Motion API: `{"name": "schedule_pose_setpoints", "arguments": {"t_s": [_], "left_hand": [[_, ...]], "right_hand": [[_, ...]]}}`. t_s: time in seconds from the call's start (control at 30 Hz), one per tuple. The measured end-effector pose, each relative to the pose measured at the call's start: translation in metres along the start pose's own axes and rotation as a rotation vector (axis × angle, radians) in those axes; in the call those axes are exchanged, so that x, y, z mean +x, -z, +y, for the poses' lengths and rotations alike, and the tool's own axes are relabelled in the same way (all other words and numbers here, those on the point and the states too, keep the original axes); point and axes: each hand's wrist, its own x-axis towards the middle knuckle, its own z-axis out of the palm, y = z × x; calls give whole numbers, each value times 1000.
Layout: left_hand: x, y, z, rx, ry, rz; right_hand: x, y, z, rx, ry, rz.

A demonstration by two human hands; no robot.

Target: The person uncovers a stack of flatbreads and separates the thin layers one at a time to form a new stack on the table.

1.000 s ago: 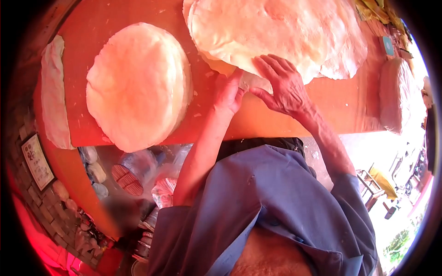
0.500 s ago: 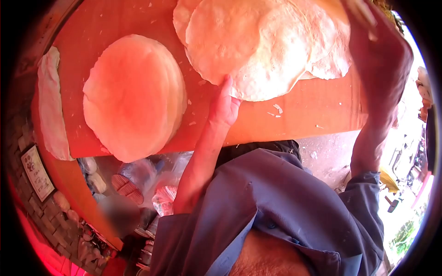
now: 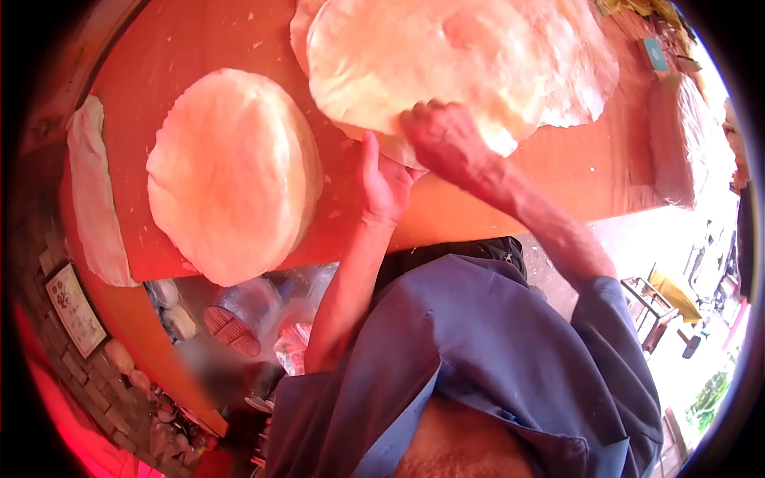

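Note:
Thin, round flatbreads point(image 3: 414, 56) lie overlapping at the top middle of the table. My left hand point(image 3: 386, 187) is at their near edge, palm up, thumb raised and fingers tucked under the bread, partly hidden. Just to its right, my right hand point(image 3: 446, 135) is closed over the near rim of the top flatbread; its fingertips are hidden. On the left of the table stands a thick pile of pale round sheets point(image 3: 227, 175), touched by neither hand.
The orange-red table point(image 3: 558, 191) has small crumbs on it. A long rolled cloth point(image 3: 96, 191) lies along its left edge, and a pale wrapped bundle point(image 3: 677, 143) at its right end. Plastic bags point(image 3: 255, 303) are below the table. A framed certificate point(image 3: 74, 309) is at far left.
My right hand has come down from the upper right onto the near edge of the flatbreads. The top flatbread now lies differently, and my left thumb no longer presses on top.

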Motion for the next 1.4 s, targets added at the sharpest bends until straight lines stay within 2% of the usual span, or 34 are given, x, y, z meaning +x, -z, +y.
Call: {"name": "schedule_pose_setpoints", "arguments": {"t_s": [0.03,0.13,0.2,0.27,0.33,0.37,0.4,0.47,0.53,0.57,0.6,0.63,0.67,0.7,0.77,0.8,0.83,0.87,0.9,0.93,0.97,1.07,1.1,1.2,1.23,1.27,1.33,1.4], "left_hand": [[1,2,0,-50,22,78],[-2,14,6,10,90,62],[1,1,4,-9,44,117],[6,-2,6,-11,27,32],[9,-19,13,-54,-1,18],[11,-23,17,-77,-31,-11],[14,-25,20,-100,-62,-41],[19,-18,23,-140,-24,-51],[20,-11,22,67,-1,-18],[21,-4,17,179,26,-31],[19,-4,14,175,23,-23],[19,-6,9,248,67,54],[21,-9,3,321,111,129],[24,-9,-2,310,121,143],[32,-15,-7,321,101,130],[37,-19,-9,334,87,114],[43,-25,-10,330,85,116],[49,-30,-10,322,69,71],[54,-35,-10,318,55,27],[60,-39,-11,318,55,30],[67,-43,-12,308,77,47],[85,-49,-11,310,119,42],[89,-51,-13,312,131,56],[98,-51,-19,309,146,49],[100,-50,-20,302,142,35],[103,-51,-20,299,138,31],[104,-49,-23,319,186,95],[100,-57,-21,322,173,97]], "right_hand": [[-6,-7,-6,60,-32,28],[-33,0,-9,200,-24,101],[-45,-2,-2,72,73,338],[-44,-12,9,-23,49,388],[-37,-23,27,4,-61,373],[-29,-13,27,46,-104,280],[-20,-2,31,46,-104,285],[6,24,48,-136,-178,-51],[27,68,80,-488,-59,125],[26,85,118,-175,-33,280],[33,127,113,141,-6,425],[32,166,102,-46,62,596],[33,213,54,-237,131,767],[29,215,51,-236,138,766],[24,216,48,-315,87,578],[23,204,40,-312,-4,542],[23,180,57,-243,16,502],[24,144,96,-362,-3,444],[21,128,106,-293,-71,276],[22,89,155,-241,-138,139],[20,70,170,-177,-76,217],[26,101,198,-233,-55,329],[27,127,184,-228,-65,324],[26,211,134,-397,34,513],[23,205,128,-367,56,571],[14,195,128,-422,97,543],[-9,116,179,-219,-78,435],[-21,56,197,-341,-213,150]]}}
